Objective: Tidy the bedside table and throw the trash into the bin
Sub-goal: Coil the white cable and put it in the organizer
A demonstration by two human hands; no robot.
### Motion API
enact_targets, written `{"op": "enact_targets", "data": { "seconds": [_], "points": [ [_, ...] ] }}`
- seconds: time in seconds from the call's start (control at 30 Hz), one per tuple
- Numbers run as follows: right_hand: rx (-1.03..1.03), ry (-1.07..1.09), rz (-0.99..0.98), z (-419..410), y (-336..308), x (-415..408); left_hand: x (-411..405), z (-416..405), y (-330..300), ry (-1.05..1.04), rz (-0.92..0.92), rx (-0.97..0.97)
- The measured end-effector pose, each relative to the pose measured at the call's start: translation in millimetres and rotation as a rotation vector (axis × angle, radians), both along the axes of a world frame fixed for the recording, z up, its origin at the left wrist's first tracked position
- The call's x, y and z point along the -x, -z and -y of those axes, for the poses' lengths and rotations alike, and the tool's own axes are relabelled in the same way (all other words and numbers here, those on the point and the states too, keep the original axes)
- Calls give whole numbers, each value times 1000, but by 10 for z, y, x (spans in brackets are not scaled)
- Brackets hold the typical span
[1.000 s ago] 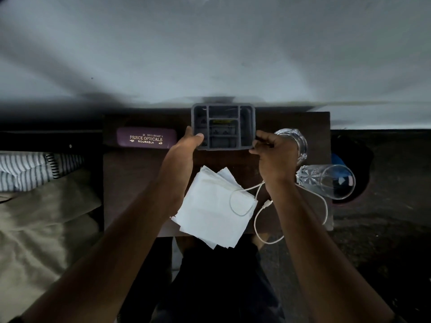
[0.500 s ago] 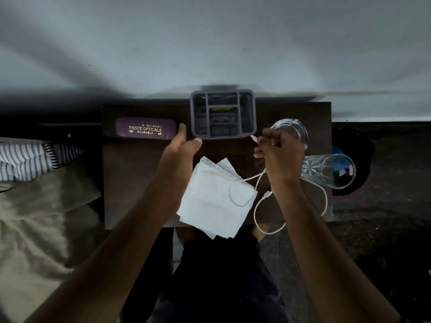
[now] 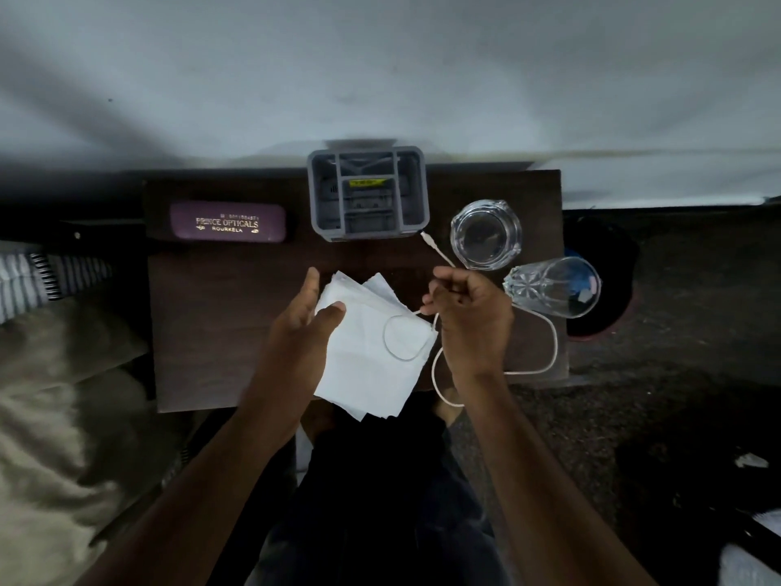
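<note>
A dark wooden bedside table (image 3: 219, 315) carries a grey divided organiser (image 3: 367, 192) at its back edge, against the wall. A stack of white tissues (image 3: 372, 365) lies at the front, overhanging the edge. A white cable (image 3: 545, 357) loops over the tissues and the table's right side. My right hand (image 3: 469, 319) is shut on the cable near its plug end, which points toward the organiser. My left hand (image 3: 304, 327) hovers open over the left part of the tissues. A dark bin (image 3: 608, 298) stands on the floor to the right of the table.
A purple spectacle case (image 3: 228, 224) lies at the back left. A glass ashtray (image 3: 486, 234) and a clear tumbler (image 3: 553, 287) lying on its side occupy the right end. A bed with beige and striped cloth (image 3: 55, 374) is on the left. My dark-clothed legs are below.
Both hands have left the organiser, which now stands at the table's back edge. My right hand has drawn back with the cable end, and my left hand has moved over the tissues.
</note>
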State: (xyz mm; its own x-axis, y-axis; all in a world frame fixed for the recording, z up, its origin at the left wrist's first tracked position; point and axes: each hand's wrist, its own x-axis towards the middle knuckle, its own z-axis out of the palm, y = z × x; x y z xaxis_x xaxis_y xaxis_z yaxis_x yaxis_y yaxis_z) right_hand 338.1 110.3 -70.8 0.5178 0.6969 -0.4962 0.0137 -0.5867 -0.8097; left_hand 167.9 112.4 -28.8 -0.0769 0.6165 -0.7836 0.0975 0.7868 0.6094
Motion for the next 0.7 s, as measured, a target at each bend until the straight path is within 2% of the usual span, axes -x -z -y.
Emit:
{"op": "enact_targets", "data": {
  "seconds": [0.1,0.17,0.3,0.4,0.5,0.6,0.7],
  "points": [
    [1,-14,32,14,-45,-47,-6,35,18,-2,4,-2],
    [10,-58,130,42,-43,-67,18,71,57,2,4,-2],
    [-77,-291,368,171,-139,18,94,141,76,16,-27,3],
    [-59,-333,385,282,-198,82,187,213,93,54,-71,-2],
    [133,-71,252,317,-73,33,272,288,94,113,-122,-10],
    [267,178,-47,204,53,-21,303,316,72,215,-157,-61],
    [298,192,-366,-45,71,-26,252,296,21,316,-117,-180]
  ]
}}
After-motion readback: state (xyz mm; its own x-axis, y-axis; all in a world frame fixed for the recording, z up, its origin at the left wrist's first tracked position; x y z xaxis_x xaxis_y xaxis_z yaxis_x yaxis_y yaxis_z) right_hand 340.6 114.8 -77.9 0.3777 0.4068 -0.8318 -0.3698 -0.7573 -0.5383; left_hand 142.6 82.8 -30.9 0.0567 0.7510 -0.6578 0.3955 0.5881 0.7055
